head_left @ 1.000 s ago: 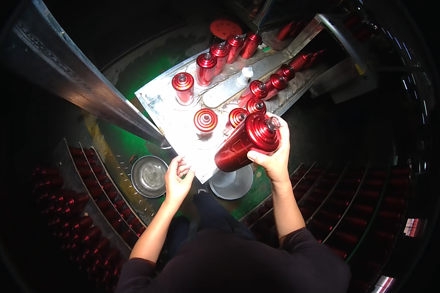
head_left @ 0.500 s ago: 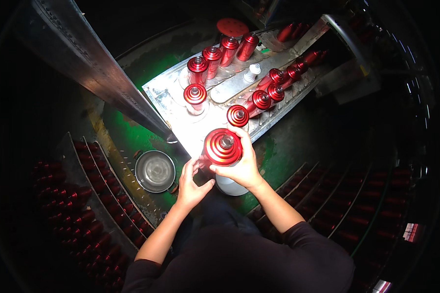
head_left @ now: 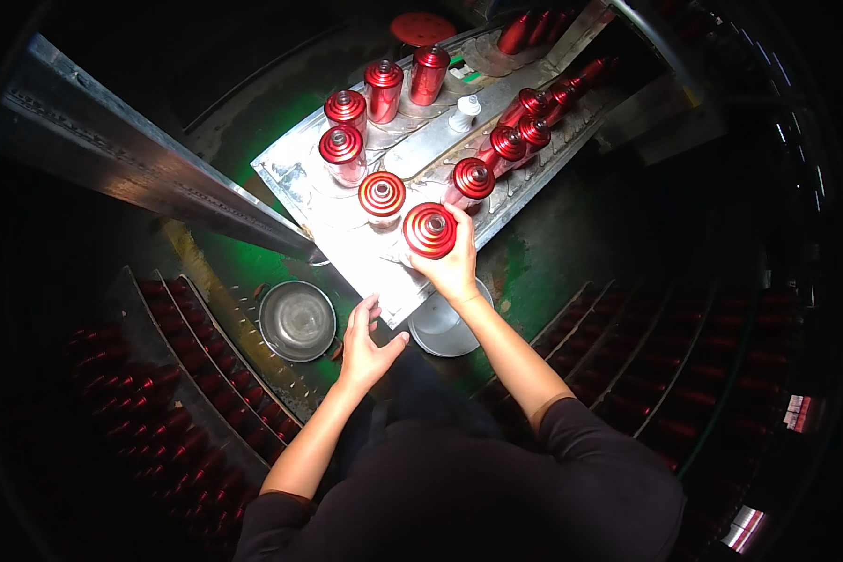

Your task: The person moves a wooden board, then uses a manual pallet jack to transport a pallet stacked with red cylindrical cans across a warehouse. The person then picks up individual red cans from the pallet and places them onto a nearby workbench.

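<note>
A shiny red bottle-shaped piece with a ringed shoulder and a small neck (head_left: 430, 230) is in the grip of my right hand (head_left: 453, 267). It stands over the bright near end of a metal conveyor table (head_left: 370, 272); I cannot tell whether its base touches. Close by the table's near corner, my left hand (head_left: 367, 348) is empty, thumb and fingers apart. Just beyond the held piece, another red bottle-shaped piece (head_left: 382, 195) stands upright, with a further one (head_left: 473, 179) to its right. Several more line both sides of the table.
A round metal pan (head_left: 297, 321) sits on the floor at left. Beneath my right forearm is a pale round bucket or stool (head_left: 447, 323). A metal beam (head_left: 159, 178) slants in from upper left. Racks of red pieces (head_left: 211, 361) flank me. A white knob (head_left: 465, 112) rises mid-table.
My right hand has carried the red piece forward over the table, while my left hand has come off it. The standing pieces have shifted: the left row nearer and around, the right row farther away.
</note>
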The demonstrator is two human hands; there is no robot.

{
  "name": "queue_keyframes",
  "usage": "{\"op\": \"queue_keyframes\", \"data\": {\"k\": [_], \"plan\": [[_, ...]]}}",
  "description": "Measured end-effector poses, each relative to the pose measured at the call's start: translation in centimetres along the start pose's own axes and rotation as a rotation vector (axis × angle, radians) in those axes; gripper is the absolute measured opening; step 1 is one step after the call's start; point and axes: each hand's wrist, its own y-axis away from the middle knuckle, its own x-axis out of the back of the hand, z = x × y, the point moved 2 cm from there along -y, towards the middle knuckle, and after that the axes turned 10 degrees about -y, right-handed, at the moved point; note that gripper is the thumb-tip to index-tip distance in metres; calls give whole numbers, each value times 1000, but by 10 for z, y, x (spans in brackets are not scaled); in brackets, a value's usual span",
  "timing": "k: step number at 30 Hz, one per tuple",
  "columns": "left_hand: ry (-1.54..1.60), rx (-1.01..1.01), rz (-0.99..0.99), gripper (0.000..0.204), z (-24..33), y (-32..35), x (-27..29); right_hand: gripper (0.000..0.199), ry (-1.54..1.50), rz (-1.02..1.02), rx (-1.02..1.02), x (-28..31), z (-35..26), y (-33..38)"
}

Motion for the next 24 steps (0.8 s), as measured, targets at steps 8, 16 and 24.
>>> {"op": "queue_keyframes", "data": {"k": [8,16,24], "plan": [[97,77,14,68,-7,-4,-9,88,146,190,-41,8,75,-57],[69,85,-30,71,-5,1,-6,91,94,167,2,28,96,-94],[57,48,-82,69,14,11,-8,99,201,222,-106,68,78,-89]]}}
